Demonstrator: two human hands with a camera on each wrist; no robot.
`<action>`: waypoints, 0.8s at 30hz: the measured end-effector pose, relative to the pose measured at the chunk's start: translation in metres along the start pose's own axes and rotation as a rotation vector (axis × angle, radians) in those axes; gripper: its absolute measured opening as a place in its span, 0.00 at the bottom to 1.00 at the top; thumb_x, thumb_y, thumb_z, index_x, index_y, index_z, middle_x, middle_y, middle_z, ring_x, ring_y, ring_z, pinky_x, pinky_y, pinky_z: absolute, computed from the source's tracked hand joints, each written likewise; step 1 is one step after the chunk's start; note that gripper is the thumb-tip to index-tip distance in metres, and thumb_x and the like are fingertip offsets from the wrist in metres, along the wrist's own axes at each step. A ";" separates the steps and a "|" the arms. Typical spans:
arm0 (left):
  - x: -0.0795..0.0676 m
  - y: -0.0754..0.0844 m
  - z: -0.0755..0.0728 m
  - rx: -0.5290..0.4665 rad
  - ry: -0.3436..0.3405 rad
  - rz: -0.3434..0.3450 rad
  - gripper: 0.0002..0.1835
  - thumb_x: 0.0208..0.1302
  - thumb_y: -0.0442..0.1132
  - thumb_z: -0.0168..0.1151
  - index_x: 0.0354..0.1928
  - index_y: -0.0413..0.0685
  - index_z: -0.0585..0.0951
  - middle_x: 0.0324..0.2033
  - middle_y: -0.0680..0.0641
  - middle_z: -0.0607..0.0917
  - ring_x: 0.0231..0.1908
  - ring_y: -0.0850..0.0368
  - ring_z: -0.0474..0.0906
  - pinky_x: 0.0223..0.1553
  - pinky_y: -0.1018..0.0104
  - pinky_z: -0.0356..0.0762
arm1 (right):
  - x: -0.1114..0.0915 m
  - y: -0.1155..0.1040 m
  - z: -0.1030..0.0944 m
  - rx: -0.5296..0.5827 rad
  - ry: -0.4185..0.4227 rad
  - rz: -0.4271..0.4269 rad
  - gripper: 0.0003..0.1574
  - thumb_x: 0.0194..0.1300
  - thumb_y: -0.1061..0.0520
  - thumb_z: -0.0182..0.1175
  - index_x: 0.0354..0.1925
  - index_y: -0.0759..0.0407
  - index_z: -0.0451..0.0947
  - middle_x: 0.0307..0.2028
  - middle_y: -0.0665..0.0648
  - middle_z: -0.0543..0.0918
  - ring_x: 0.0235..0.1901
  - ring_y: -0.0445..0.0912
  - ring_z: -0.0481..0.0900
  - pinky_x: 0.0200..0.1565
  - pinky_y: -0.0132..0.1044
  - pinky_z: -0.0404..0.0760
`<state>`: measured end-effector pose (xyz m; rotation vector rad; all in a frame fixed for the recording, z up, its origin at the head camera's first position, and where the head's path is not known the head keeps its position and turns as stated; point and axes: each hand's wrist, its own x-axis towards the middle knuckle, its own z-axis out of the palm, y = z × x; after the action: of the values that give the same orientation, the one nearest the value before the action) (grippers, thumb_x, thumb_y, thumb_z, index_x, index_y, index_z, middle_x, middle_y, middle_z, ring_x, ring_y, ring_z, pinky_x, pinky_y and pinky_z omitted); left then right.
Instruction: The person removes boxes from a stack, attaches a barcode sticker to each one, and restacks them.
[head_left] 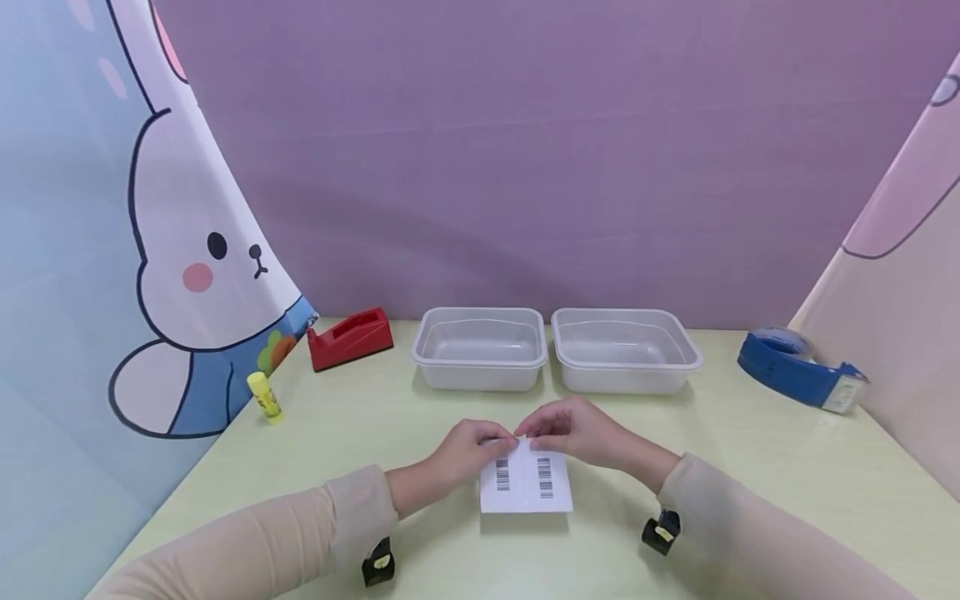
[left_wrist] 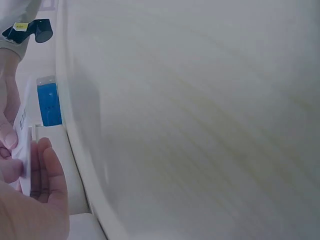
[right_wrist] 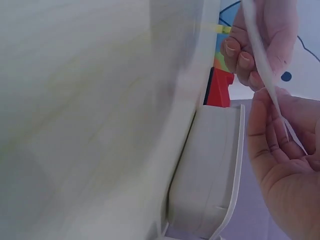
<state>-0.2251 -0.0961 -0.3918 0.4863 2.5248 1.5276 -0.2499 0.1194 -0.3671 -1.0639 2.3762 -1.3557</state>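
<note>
A flat white paper piece with two barcodes is held up above the table between both hands. My left hand pinches its top left corner, the thumb lying on the barcode side. At the top right my right hand pinches the same edge between thumb and fingers, close to the left fingertips. Seen edge-on in the right wrist view, the white paper looks thin and parts into layers near the right hand. In the left wrist view, the left fingers lie behind the paper.
Two translucent plastic tubs stand side by side at the back. A red tape dispenser and a yellow glue stick are on the left. Far right is a blue tape dispenser. Printed cloth hangs behind and beside the table.
</note>
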 end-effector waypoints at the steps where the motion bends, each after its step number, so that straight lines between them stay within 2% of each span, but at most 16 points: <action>1: 0.000 0.001 0.000 -0.009 -0.002 -0.008 0.10 0.65 0.41 0.62 0.38 0.42 0.86 0.34 0.49 0.88 0.36 0.64 0.77 0.42 0.70 0.76 | 0.000 -0.001 0.000 -0.013 0.000 -0.022 0.11 0.62 0.65 0.64 0.43 0.65 0.84 0.39 0.60 0.88 0.34 0.35 0.81 0.36 0.26 0.82; 6: -0.001 0.006 -0.001 -0.029 0.004 -0.013 0.09 0.64 0.39 0.62 0.38 0.41 0.86 0.36 0.47 0.88 0.38 0.64 0.77 0.46 0.68 0.75 | -0.002 -0.008 0.000 -0.121 0.028 -0.113 0.07 0.60 0.64 0.65 0.39 0.61 0.87 0.36 0.55 0.88 0.34 0.34 0.81 0.37 0.28 0.83; 12: -0.001 0.007 -0.002 -0.031 0.001 -0.026 0.10 0.65 0.40 0.63 0.39 0.41 0.87 0.35 0.47 0.88 0.36 0.64 0.78 0.42 0.70 0.76 | -0.005 -0.014 0.000 -0.283 0.091 -0.186 0.05 0.58 0.64 0.67 0.32 0.55 0.87 0.34 0.50 0.87 0.35 0.36 0.80 0.37 0.29 0.81; 18: 0.000 0.004 -0.008 -0.003 0.015 0.034 0.10 0.62 0.40 0.66 0.40 0.42 0.87 0.37 0.46 0.89 0.36 0.64 0.80 0.38 0.73 0.78 | -0.007 -0.015 0.000 -0.375 0.178 -0.164 0.08 0.56 0.65 0.69 0.30 0.51 0.86 0.40 0.49 0.84 0.44 0.43 0.79 0.46 0.33 0.81; 24: 0.001 0.005 -0.011 0.053 0.048 0.057 0.07 0.58 0.37 0.69 0.37 0.41 0.88 0.33 0.46 0.89 0.30 0.64 0.77 0.29 0.75 0.76 | -0.009 -0.016 -0.004 -0.403 0.191 -0.169 0.09 0.56 0.64 0.69 0.31 0.49 0.86 0.36 0.45 0.85 0.41 0.41 0.79 0.45 0.35 0.81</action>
<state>-0.2285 -0.1023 -0.3821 0.5402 2.6151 1.5132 -0.2379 0.1229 -0.3532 -1.3135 2.8408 -1.0921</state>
